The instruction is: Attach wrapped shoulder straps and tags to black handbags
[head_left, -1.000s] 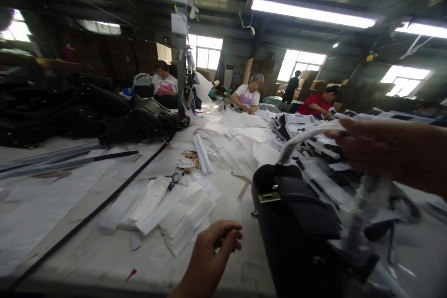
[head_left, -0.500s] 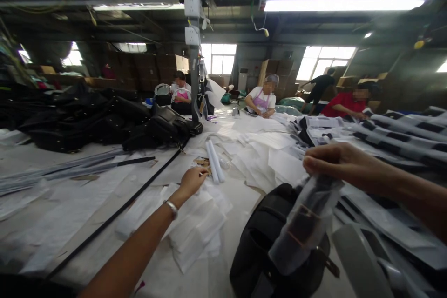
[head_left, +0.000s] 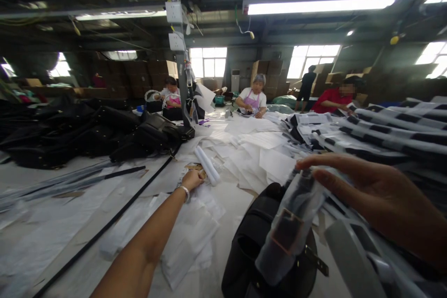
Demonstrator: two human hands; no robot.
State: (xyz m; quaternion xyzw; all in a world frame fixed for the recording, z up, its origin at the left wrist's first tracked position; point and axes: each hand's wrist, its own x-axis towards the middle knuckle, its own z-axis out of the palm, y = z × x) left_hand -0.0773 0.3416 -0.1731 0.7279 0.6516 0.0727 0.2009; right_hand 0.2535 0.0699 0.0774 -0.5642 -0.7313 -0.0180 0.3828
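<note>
My left hand (head_left: 193,179) reaches forward with its fingers drawn together over a small pile of tan pieces (head_left: 196,167). What its fingertips hold, if anything, is hidden. A pair of white rolls (head_left: 207,166) lies just beyond it. On the right, my right hand (head_left: 377,200) has the upper end of a strap wrapped in cloudy plastic (head_left: 284,233) between thumb and index finger. A rectangular buckle outline shows through the wrap. This strap lies over a black bag (head_left: 240,237), which has a short buckled tab (head_left: 316,260) at its side.
Black bags (head_left: 87,130) are heaped at the left, beside a metal post (head_left: 181,74). White sheets (head_left: 188,237) and a long black strip (head_left: 104,228) lie on the table. Black-and-white wrapped pieces (head_left: 394,125) pile up at right. Co-workers (head_left: 253,98) sit across the table.
My left hand has moved slightly forward onto the tan pieces. The fingers of my right hand have loosened and spread somewhat at the strap's end. The view has shifted a little to the right.
</note>
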